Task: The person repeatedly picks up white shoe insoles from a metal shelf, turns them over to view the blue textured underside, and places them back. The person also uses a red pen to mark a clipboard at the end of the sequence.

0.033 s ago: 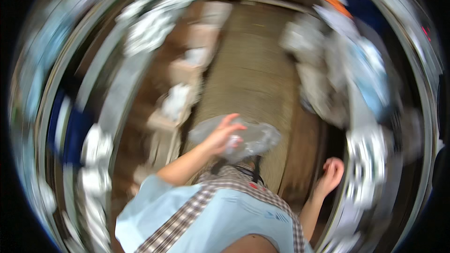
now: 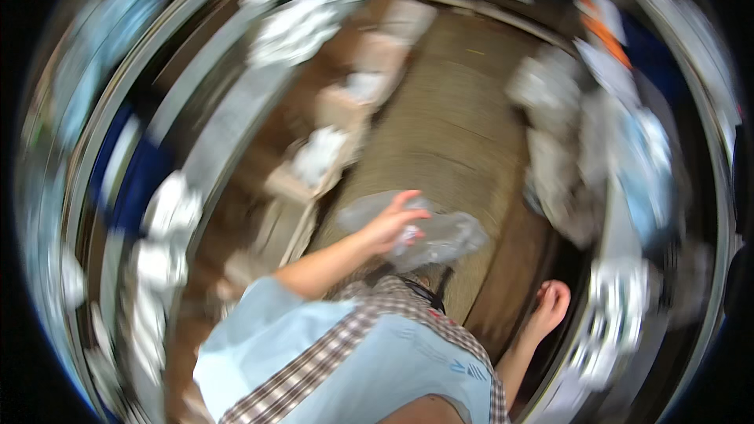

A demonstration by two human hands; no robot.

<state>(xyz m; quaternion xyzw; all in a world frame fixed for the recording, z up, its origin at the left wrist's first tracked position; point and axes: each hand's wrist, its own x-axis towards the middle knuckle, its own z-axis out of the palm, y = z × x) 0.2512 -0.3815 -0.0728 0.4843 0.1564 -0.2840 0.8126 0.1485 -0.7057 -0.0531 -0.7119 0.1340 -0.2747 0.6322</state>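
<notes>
In front of my body, a clear plastic bag (image 2: 454, 237) hangs from my left hand (image 2: 395, 225). The thumb and some fingers close on it, while one or two fingers stick out. A small whitish bit, perhaps bunched film, shows at the fingers. Out to the right side, my right hand (image 2: 554, 303) is held low with its fingers curled in, and no object shows in it. It is nearest to the right-hand bench with shiny white packs (image 2: 616, 306). Motion blur smears fine detail.
A row of open cartons (image 2: 292, 182), some with white contents, stands on the floor at left. Beyond them runs a grey bench (image 2: 228, 122) bearing white packs (image 2: 169, 204). At right, full translucent bags (image 2: 550, 94) line the greenish-brown walkway (image 2: 448, 110).
The whole view has turned, so the cartons, walkway and bags sit farther right in the picture. The plastic bag stays in my left hand; my right hand stays curled.
</notes>
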